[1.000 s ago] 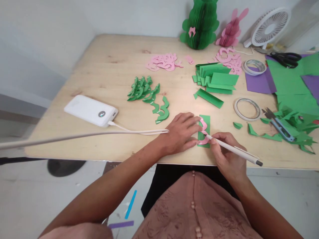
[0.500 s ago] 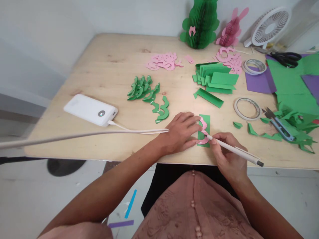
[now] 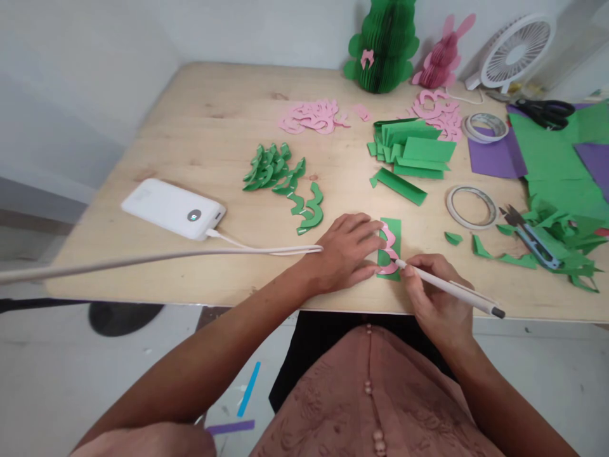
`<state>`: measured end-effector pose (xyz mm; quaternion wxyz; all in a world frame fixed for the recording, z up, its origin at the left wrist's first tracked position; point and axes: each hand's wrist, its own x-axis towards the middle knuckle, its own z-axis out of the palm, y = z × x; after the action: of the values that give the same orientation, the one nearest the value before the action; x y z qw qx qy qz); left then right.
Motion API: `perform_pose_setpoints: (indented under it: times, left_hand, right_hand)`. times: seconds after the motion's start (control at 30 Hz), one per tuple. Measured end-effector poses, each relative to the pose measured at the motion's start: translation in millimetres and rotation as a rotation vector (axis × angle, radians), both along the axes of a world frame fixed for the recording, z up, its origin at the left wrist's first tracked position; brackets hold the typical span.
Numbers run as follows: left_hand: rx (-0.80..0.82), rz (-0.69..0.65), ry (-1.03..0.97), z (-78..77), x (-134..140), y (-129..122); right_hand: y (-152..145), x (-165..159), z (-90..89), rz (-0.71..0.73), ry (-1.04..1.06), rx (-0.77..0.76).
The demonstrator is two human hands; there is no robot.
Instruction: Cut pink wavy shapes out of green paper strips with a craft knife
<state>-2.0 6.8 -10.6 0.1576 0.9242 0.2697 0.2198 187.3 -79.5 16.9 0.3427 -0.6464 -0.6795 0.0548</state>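
Note:
My right hand grips a white pen, its dark tip touching the outer edge of a pink scalloped paper cutout. That cutout lies on a green paper rectangle near the table's front edge. With fingers stretched out and apart, my left hand lies flat, its fingertips on the left side of the cutout and hiding part of it. Left of and beyond that hand are several green scalloped cutouts. A folded green paper strip lies farther back.
A power bank with a white cable is at left. Folded green papers, pink cutouts, a tape roll, snips and black scissors are spread about. A fan and green honeycomb figure stand behind.
The pen has shifted very slightly along the pink cutout's edge. My left hand stays in place on the cutout.

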Motion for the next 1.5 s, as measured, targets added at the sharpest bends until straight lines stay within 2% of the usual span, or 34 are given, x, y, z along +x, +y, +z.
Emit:
perform_pose_setpoints:
  times: [0.77,1.5]
  left_hand:
    - [0.012,-0.004,0.000,-1.9,-0.3,0.4]
    - [0.006,-0.005,-0.002,0.7,-0.3,0.1]
  right_hand:
    - [-3.7,0.7,0.4,-0.023,0.011,-0.044]
    - [-3.5,0.2,3.2,0.007,-0.018,-0.017]
